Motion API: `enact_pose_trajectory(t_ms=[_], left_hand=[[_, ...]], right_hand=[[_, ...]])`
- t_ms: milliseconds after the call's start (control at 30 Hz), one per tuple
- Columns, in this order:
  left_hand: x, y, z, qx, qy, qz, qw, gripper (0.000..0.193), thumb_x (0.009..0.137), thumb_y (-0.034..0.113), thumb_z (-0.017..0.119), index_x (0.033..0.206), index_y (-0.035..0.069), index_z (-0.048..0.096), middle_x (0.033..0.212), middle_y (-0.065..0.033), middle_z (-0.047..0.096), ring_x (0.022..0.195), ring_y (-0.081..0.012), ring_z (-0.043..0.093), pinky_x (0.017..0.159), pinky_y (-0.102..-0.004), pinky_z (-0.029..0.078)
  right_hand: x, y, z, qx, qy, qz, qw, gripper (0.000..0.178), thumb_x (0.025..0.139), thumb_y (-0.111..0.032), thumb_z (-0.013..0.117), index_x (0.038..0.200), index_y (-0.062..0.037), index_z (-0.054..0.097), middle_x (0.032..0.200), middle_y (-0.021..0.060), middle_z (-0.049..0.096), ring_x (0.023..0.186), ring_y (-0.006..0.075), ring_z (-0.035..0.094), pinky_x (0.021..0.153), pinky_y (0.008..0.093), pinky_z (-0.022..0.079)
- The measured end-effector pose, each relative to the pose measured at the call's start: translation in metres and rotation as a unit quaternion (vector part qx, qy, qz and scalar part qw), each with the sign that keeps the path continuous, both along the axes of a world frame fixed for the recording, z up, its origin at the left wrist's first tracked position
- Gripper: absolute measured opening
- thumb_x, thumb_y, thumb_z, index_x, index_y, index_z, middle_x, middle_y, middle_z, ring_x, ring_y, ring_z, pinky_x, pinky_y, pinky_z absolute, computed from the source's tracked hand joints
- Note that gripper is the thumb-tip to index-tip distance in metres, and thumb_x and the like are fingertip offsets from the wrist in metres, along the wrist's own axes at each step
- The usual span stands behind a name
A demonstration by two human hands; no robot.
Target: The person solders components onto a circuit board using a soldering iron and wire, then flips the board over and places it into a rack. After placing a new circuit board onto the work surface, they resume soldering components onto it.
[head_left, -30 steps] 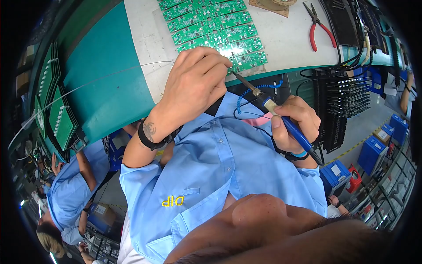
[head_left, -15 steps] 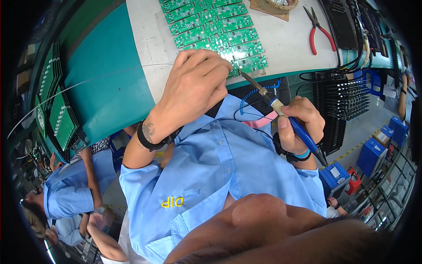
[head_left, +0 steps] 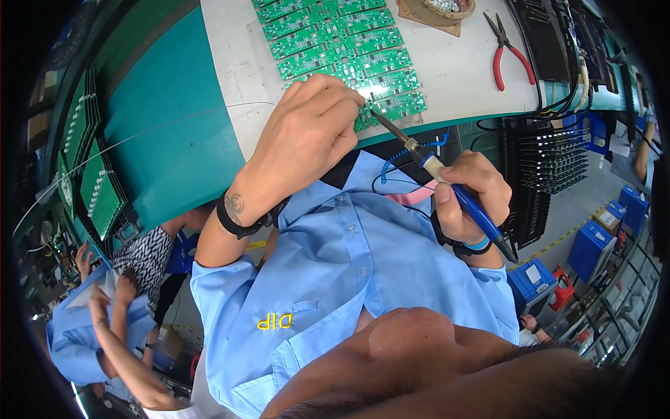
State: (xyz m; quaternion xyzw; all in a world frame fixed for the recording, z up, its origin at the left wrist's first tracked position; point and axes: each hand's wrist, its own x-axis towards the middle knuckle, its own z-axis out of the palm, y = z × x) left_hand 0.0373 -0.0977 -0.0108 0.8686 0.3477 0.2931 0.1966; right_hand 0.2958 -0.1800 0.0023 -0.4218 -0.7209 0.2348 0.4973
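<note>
My left hand (head_left: 303, 133) is closed in a pinch over the near edge of a panel of green circuit boards (head_left: 342, 45). Thin solder wire (head_left: 248, 104) runs into this hand from the left; its free end is hidden by my fingers. In my right hand (head_left: 481, 192) is a soldering iron (head_left: 433, 167) with a blue and cream handle, gripped like a pen. Its dark tip points up and left to the nearest board, close to my left fingertips. Whether the tip touches the board I cannot tell.
Red-handled pliers (head_left: 502, 42) lie at the right, near a round container (head_left: 438, 12) with silvery bits. Upright green boards (head_left: 101, 185) stand at the left edge. A black rack (head_left: 551, 164), cables and blue bins (head_left: 532, 278) are at the right. Co-workers (head_left: 105, 314) work at lower left.
The iron and my right hand have shifted slightly left, the tip now a little nearer my left fingers. My left hand barely moved. At lower left, the co-workers have changed position.
</note>
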Motion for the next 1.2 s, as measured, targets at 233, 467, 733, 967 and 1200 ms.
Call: enact_pose_trajectory(t_ms=[233, 467, 733, 967, 1200], left_hand=[[-0.0009, -0.0007, 0.0002, -0.011, -0.015, -0.008, 1.0, 0.017, 0.076, -0.002, 0.075, 0.09, 0.0, 0.066, 0.107, -0.0089, 0.073, 0.103, -0.0284, 0.066, 0.086, -0.0407, 0.054], [-0.0017, 0.0005, 0.0014, -0.023, -0.015, -0.011, 1.0, 0.018, 0.076, -0.002, 0.075, 0.092, -0.001, 0.067, 0.106, -0.0096, 0.074, 0.103, -0.0288, 0.066, 0.087, -0.041, 0.055], [-0.0019, 0.0002, 0.0005, -0.022, -0.015, -0.01, 1.0, 0.02, 0.076, -0.002, 0.075, 0.094, -0.001, 0.068, 0.103, -0.0096, 0.072, 0.101, -0.029, 0.066, 0.087, -0.0408, 0.055], [-0.0012, 0.0012, 0.0005, -0.025, -0.018, -0.007, 0.999, 0.026, 0.076, -0.003, 0.075, 0.1, -0.001, 0.068, 0.096, -0.0094, 0.068, 0.099, -0.0292, 0.065, 0.086, -0.0408, 0.055], [-0.0001, 0.0019, -0.0007, -0.021, -0.017, -0.007, 1.0, 0.025, 0.075, -0.003, 0.075, 0.1, 0.0, 0.068, 0.098, -0.0093, 0.068, 0.1, -0.0292, 0.065, 0.086, -0.0406, 0.054]], right_hand=[[-0.0024, 0.0018, -0.0015, 0.008, -0.009, 0.006, 1.0, 0.02, 0.088, -0.009, 0.073, 0.099, 0.0056, 0.064, 0.073, 0.014, 0.063, 0.057, 0.0222, 0.058, 0.053, 0.033, 0.045], [-0.002, 0.0017, -0.0019, 0.005, -0.004, 0.008, 1.0, 0.02, 0.088, -0.009, 0.073, 0.099, 0.0056, 0.064, 0.073, 0.0141, 0.063, 0.058, 0.0227, 0.058, 0.053, 0.0334, 0.045], [-0.0022, 0.002, -0.0022, 0.0, -0.009, 0.008, 1.0, 0.019, 0.089, -0.009, 0.073, 0.099, 0.0053, 0.064, 0.073, 0.0143, 0.063, 0.059, 0.0223, 0.058, 0.054, 0.0328, 0.045], [-0.0038, 0.0025, -0.0025, -0.011, -0.013, 0.012, 1.0, 0.02, 0.09, -0.01, 0.074, 0.099, 0.0048, 0.065, 0.074, 0.0142, 0.064, 0.059, 0.0224, 0.059, 0.054, 0.0324, 0.045], [-0.007, 0.0081, -0.0059, 0.016, 0.005, -0.004, 1.0, 0.017, 0.081, -0.004, 0.078, 0.093, 0.002, 0.069, 0.071, 0.0118, 0.067, 0.053, 0.0207, 0.061, 0.049, 0.0297, 0.048]])
